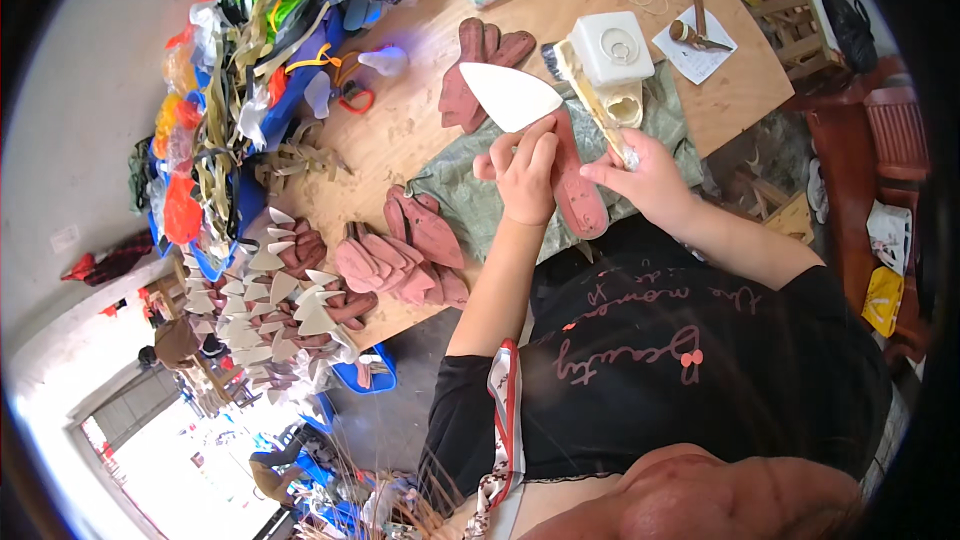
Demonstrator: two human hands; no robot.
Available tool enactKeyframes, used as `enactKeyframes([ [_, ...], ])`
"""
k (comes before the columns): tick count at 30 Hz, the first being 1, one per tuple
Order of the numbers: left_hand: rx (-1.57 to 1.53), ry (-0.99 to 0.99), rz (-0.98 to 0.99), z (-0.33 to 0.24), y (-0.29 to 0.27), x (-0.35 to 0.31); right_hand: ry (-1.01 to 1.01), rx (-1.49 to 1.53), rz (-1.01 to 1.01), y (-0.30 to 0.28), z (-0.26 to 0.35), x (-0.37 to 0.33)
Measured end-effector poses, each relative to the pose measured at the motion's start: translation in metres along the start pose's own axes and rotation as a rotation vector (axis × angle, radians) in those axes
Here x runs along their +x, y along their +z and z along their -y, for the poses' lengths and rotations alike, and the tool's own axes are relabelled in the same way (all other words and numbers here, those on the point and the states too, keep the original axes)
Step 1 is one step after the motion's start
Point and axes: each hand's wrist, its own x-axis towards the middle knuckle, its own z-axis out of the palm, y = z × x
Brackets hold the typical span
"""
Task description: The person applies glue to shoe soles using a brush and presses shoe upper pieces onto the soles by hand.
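My left hand (525, 175) is closed on a reddish-pink shoe insole (578, 198) above the table's near edge. A white pointed toe piece (508, 95) lies at its far end, beside my left fingertips. My right hand (645, 180) is closed round the lower handle of a brush (597, 105), whose dark bristles point away, near the white piece. Just beyond, a white plastic jug (613, 48) has a cut opening with yellowish residue. Beneath the hands, a grey-green cloth (465, 175) covers part of the table.
Loose pink insoles (400, 265) lie at the table's near left, more insoles (480, 70) farther back. A heap of white-tipped insoles (265, 305) is at left. A blue bin (225, 250) overflows with straps and bags. Farther right are a hammer (695, 0) and paper (715, 60).
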Motion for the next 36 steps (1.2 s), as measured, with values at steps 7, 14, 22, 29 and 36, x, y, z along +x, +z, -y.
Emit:
enactKeyframes([
  [7,-0.011,-0.181,0.312,-0.014,-0.013,0.012,-0.008,-0.034,-0.071,-0.01,-0.034,0.02],
  [14,0.029,-0.506,0.195,-0.022,-0.022,0.003,0.035,0.023,-0.088,-0.007,-0.028,0.018],
  [22,-1.499,-1.109,0.337,-0.008,-0.011,-0.001,-0.19,-0.226,-0.051,-0.009,-0.027,0.019],
  [29,-1.314,-1.096,0.439,-0.012,-0.052,0.014,-0.362,-0.672,0.06,-0.08,0.022,0.042],
  [36,-1.363,-1.044,0.572,-0.016,-0.06,0.01,-0.498,-1.253,0.216,-0.09,0.05,0.074],
])
